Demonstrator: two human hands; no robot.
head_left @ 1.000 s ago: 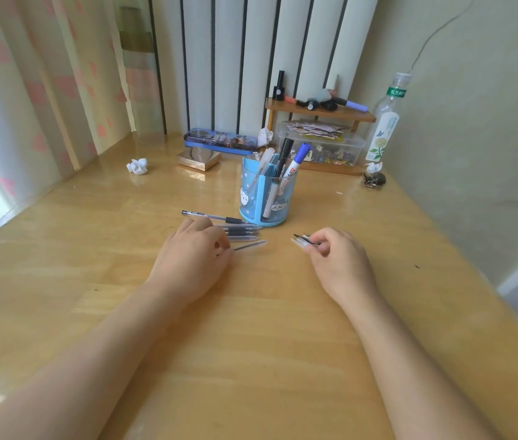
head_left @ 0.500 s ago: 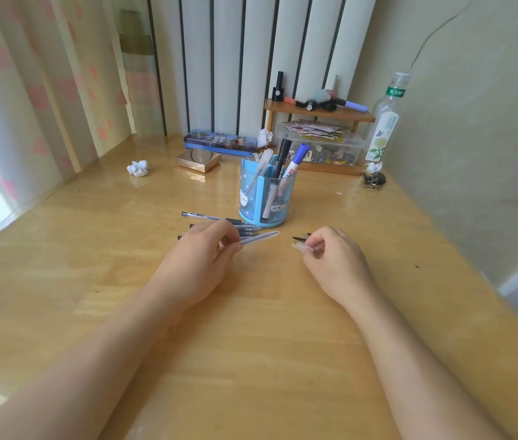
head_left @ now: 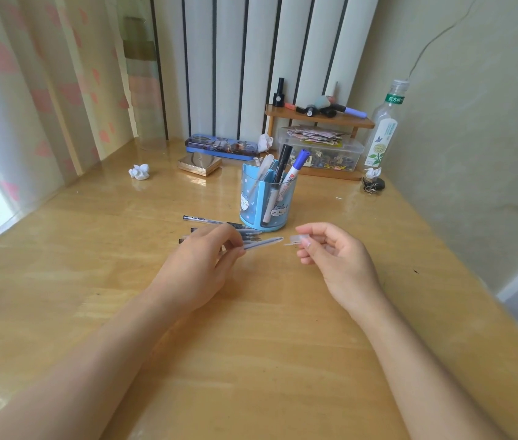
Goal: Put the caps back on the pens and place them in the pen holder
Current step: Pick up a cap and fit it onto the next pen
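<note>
A blue see-through pen holder [head_left: 265, 198] with several pens in it stands mid-desk. Just in front of it, my left hand [head_left: 200, 265] pinches a clear uncapped pen [head_left: 262, 242], tip pointing right, lifted slightly above the desk. My right hand [head_left: 335, 257] holds a clear pen cap [head_left: 297, 239] by thumb and fingers, its opening facing the pen tip a short gap away. Several more pens [head_left: 219, 228] lie on the desk behind my left hand, partly hidden by it.
A crumpled paper ball [head_left: 139, 171], a gold compact [head_left: 200, 163] and a blue pencil case [head_left: 221, 147] lie at the back. A clear box [head_left: 321, 152] under a small wooden shelf [head_left: 318, 119] and a bottle [head_left: 384, 128] stand back right by the wall.
My left hand picked a pen off the desk and turned its tip to the right. My right hand lifted the cap and brought it in line with the tip.
</note>
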